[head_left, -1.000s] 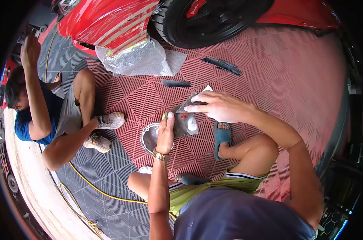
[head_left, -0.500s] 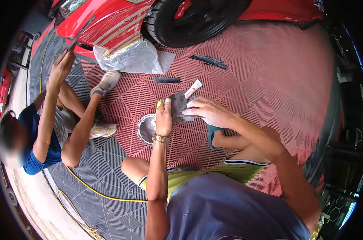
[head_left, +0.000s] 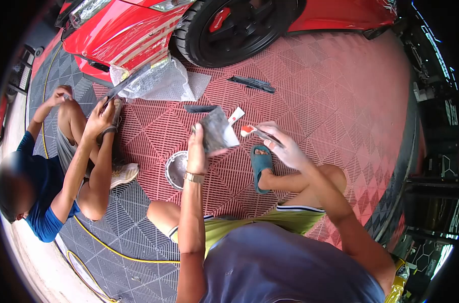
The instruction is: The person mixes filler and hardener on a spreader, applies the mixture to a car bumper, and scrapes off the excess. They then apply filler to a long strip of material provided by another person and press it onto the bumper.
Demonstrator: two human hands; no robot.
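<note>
Viewed by head camera: the red car (head_left: 121, 38) was the largest item, parked beyond the patterned floor tiles (head_left: 335, 96). To my left sat another person (head_left: 50, 169), holding a long dark strip (head_left: 124, 85), apart from my work. The round bowl (head_left: 177, 170) stood on the tiles just beside my left wrist. My left hand (head_left: 195, 146) was closed on the grey board (head_left: 213, 130), thumb over the near edge and fingers partly hidden beneath; the board was tilted somewhat. A white strip (head_left: 236, 116) with a red mark showed at its far side; I could not tell whether it was held or loose. My right hand (head_left: 289, 151) had closed in a pinch on the slim scraper (head_left: 268, 136), its tip apart from the board and carrying a red-and-white dab (head_left: 246, 130). Judgement: I rated the board best kept near level and braced from below, so nothing would slide off. The blade called for a low angle, light even pressure and short folding strokes, with the dab laid down mid-board. Risks noted: a quick wrist turn could drop it, and an overhanging stroke could smear the fingers.
</note>
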